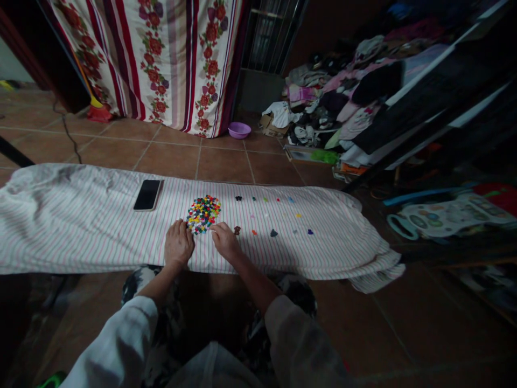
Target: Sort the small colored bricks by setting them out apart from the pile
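Observation:
A pile of small multicoloured pieces [204, 213] lies on the striped cloth [100, 226]. My left hand [179, 242] rests at the pile's lower left edge, fingers laid flat on the cloth. At the lower right edge, my right hand [225, 240] has its fingertips pinched together; whatever is between them is too small to make out. To the right, small pieces are spread in rows: a black one [238, 198], a red one [278, 200], a blue one [291, 199], a yellow one [298, 215], a brown one [237, 230], a dark grey one [273, 233], a purple one [310, 231] and several others.
A phone [147, 195] lies on the cloth left of the pile. Beyond are a floral curtain [173, 64], a broom [99, 110] and a purple basin [239, 130]. Heaped clothes [323, 102] fill the back right, and a toy panel [436, 215] is at the right.

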Available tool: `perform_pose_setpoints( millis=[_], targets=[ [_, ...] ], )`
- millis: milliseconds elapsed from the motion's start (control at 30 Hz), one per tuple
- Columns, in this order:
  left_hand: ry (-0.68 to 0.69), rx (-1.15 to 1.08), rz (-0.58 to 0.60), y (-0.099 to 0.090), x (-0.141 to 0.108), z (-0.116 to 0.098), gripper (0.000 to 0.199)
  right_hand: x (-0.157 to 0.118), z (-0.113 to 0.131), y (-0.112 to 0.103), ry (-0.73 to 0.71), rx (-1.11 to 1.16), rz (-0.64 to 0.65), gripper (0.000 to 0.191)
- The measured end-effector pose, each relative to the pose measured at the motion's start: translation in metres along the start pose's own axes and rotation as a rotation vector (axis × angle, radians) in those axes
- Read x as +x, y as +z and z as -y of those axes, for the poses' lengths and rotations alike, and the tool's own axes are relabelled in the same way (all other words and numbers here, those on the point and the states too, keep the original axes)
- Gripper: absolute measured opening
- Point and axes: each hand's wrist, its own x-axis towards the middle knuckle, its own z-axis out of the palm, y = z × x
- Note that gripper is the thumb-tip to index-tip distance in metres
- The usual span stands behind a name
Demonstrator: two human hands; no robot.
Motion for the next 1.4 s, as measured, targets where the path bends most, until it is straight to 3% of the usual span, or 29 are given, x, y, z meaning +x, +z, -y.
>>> perform_pose_setpoints(
  millis=[433,1000,1167,1400],
  targets=[
    [-0.009,-0.012,-0.043,0.001,0.000,-0.001,0.040,0.016,0.011,0.010,0.076,-0.117,0.086,0.023],
    [0.043,0.049,-0.027,-0.004,0.001,-0.002,0.037,0.017,0.005,-0.008,0.052,-0.049,-0.015,0.028],
    [0.031,0.071,-0.010,-0.005,0.002,-0.002,0.040,0.019,-0.011,-0.026,0.085,0.005,-0.078,0.027],
    [0.029,0.074,-0.027,-0.004,0.002,-0.002,0.039,0.025,-0.063,-0.057,0.245,-0.003,-0.230,0.033]
  ],
)
